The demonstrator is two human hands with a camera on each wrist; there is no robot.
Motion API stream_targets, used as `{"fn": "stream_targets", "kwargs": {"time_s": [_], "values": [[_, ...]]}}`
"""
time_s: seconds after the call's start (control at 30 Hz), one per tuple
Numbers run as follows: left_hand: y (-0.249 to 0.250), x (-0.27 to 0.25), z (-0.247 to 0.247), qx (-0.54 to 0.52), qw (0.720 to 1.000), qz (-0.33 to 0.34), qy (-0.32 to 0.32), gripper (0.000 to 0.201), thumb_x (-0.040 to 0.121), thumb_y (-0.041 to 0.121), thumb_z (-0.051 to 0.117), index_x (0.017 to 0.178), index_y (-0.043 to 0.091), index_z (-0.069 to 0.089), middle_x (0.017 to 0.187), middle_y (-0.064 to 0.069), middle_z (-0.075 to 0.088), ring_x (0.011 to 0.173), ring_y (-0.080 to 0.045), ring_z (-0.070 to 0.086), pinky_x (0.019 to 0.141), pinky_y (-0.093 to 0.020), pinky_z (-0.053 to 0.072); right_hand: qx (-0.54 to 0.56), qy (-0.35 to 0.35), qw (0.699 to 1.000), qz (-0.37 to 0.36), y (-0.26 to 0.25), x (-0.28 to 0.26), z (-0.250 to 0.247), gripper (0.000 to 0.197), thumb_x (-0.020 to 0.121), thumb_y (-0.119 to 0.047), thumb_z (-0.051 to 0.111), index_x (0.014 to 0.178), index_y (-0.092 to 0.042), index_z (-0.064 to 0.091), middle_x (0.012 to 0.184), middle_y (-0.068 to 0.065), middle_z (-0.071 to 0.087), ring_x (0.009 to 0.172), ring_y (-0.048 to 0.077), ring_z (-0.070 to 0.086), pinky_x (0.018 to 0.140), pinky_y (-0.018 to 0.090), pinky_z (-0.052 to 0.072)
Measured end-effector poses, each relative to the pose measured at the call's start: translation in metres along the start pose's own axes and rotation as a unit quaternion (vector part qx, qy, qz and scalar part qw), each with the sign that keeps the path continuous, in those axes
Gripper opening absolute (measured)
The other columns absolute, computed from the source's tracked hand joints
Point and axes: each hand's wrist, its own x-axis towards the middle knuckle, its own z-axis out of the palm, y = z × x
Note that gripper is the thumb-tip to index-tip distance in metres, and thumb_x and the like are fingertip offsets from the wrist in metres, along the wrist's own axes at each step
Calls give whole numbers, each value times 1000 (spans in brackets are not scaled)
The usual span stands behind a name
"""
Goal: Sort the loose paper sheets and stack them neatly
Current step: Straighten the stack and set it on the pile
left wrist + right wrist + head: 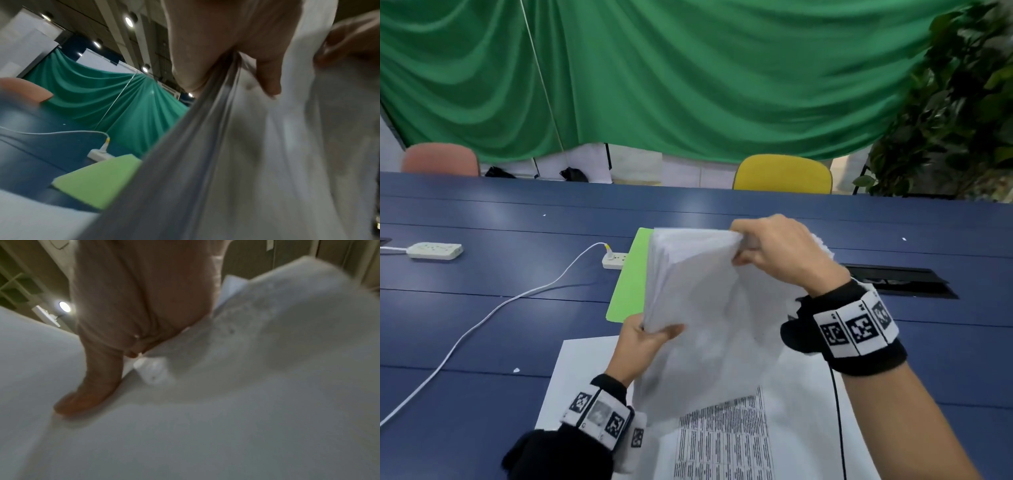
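A thick bundle of white paper sheets [709, 308] is held up above the blue table [482, 308], tilted and sagging toward me. My left hand [647, 337] grips its lower left corner, thumb on top. My right hand [767, 246] pinches the far top edge. In the left wrist view the layered edges of the sheets [216, 129] run out from under my left hand [246, 61]. The right wrist view shows my right hand [123, 331] with its thumb pressed on the paper [246, 386]. A printed sheet [726, 442] and other white sheets lie flat below. A green sheet [631, 274] lies behind the bundle.
A small white power strip [614, 259] with a white cable [482, 318] sits left of the green sheet; another strip [434, 250] is far left. A black cable hatch [897, 281] is at right. Pink [440, 159] and yellow chairs [782, 173] stand behind the table.
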Motion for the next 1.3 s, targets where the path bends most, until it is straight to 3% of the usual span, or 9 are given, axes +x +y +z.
{"fn": "stream_targets", "kwargs": {"time_s": [0.13,0.3,0.47,0.6,0.83,0.97,1.1,1.2,1.3], "values": [[3,-13,-6,-47,998,-25,-22,30,62,17,81,87,5,70,79,-2,74,69,-14,69,61,-23,54,-7,28,999,42,7,10,15,46,78,-40,68,119,-26,52,113,1,64,109,26,55,87,37,34],[-82,-24,-16,1,980,-195,38,34,61,9,76,93,0,66,77,-8,73,72,-22,70,63,-32,57,88,32,978,187,48,2,117,47,86,-33,61,129,-22,47,129,3,51,122,25,45,98,39,34],[-142,-18,-33,56,951,-289,96,30,78,-5,66,108,-8,60,107,-20,65,92,-30,62,88,-42,50,115,-184,882,418,103,-71,228,55,88,-36,55,133,-10,38,138,17,41,127,34,40,104,41,37],[-152,-13,-37,70,951,-287,93,33,81,-1,65,114,-6,58,113,-23,64,101,-36,62,93,-48,49,159,-175,832,502,99,-112,259,57,85,-33,62,127,-4,37,132,19,41,122,36,44,97,37,40],[-146,-22,-32,33,960,-265,89,43,80,1,69,118,0,49,113,-16,61,101,-30,60,86,-39,49,239,-197,864,397,88,-118,266,30,72,-20,69,99,-11,59,102,11,65,91,25,59,74,27,45],[-144,-33,-29,9,966,-247,71,46,83,-2,62,125,5,43,118,-13,59,103,-30,59,86,-39,49,227,-226,876,360,92,-114,256,33,77,-14,68,108,-6,62,99,12,64,92,25,60,72,23,41],[-147,-37,-34,6,968,-237,83,40,85,0,60,121,11,47,118,-12,60,102,-30,61,86,-41,51,188,-123,880,418,106,-112,218,29,81,-10,54,109,-13,62,104,14,64,100,33,59,79,31,47],[-145,-38,-37,12,967,-241,85,40,86,1,59,123,10,45,118,-11,58,101,-27,58,86,-37,48,176,-22,884,432,119,-103,169,10,81,-13,50,85,-17,58,88,15,63,81,31,53,66,32,42],[-145,-35,-37,15,964,-254,82,46,88,2,58,130,5,41,124,-14,55,102,-25,55,87,-36,46,219,68,871,434,130,-91,128,27,88,-7,56,114,-1,58,95,21,61,80,31,54,68,34,44]]}}
